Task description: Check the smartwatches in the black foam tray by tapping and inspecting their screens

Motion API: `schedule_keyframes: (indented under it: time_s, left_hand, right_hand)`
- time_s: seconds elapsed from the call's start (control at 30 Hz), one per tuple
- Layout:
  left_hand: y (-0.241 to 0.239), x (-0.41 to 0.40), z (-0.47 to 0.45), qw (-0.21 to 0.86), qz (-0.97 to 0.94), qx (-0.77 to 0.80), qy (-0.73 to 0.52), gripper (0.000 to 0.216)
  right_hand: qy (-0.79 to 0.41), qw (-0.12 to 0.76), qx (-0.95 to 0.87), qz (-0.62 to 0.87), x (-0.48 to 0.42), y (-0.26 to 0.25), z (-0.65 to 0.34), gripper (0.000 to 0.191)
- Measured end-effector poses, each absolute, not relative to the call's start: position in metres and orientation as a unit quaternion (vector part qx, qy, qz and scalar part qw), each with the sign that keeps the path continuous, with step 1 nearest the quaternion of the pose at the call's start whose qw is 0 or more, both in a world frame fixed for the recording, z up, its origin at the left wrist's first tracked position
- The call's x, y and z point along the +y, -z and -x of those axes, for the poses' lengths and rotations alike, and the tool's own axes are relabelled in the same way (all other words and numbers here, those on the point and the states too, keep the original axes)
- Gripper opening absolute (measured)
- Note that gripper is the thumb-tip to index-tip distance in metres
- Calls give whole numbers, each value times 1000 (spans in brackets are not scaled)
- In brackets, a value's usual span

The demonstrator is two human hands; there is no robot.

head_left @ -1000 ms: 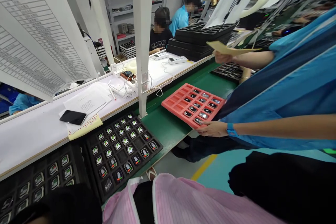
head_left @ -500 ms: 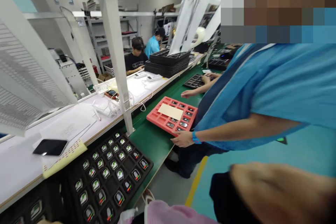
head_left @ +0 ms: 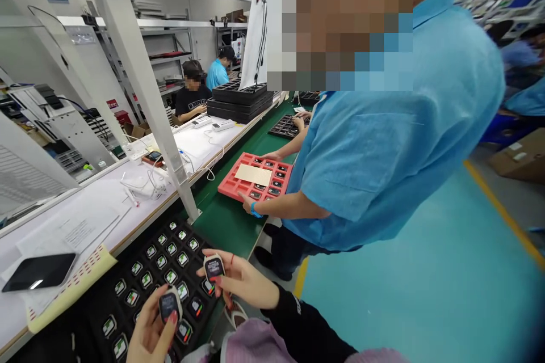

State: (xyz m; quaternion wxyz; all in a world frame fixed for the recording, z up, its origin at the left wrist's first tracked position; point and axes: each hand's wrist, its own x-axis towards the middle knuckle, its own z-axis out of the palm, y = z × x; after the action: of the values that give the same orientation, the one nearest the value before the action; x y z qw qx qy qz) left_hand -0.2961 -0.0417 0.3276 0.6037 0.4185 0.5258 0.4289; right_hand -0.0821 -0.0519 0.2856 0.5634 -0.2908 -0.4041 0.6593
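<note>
My left hand (head_left: 149,332) rises at the bottom of the view and pinches a strapless smartwatch body (head_left: 169,304) with a dark screen. My right hand (head_left: 244,282) comes in from a black sleeve and holds a second smartwatch body (head_left: 213,267) between its fingers. Both hands are just above a black tray (head_left: 200,232) with rows of pockets. Several more smartwatch bodies (head_left: 171,277) sit in those pockets, showing small coloured displays. Part of the tray is hidden behind my hands.
A green conveyor (head_left: 225,227) runs beside the white bench (head_left: 89,204), which holds a black phone (head_left: 39,271), papers and cables. A co-worker (head_left: 383,142) in a blue smock has both hands on a red tray (head_left: 227,184). Stacked black trays (head_left: 238,101) stand farther along.
The view has swung right and upward. My hands have come into view, each holding a smartwatch body. The co-worker now has a beige card lying on the red tray.
</note>
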Motion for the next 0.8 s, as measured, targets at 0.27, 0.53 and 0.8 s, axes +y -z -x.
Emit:
schedule_keyframes:
  time_s: [0.27, 0.53, 0.8]
  left_hand:
    - [-339, -34, 280, 599, -505, 466, -412, 54]
    - [-334, -33, 270, 611, -529, 440, -391, 47]
    - [-333, -28, 265, 619, -524, 444, -381, 45]
  right_hand:
    - [-649, 567, -381, 335, -52, -317, 85, 52]
    - [-620, 558, -378, 402, -48, -311, 87, 44]
    - [-614, 545, -367, 437, -44, -316, 87, 45]
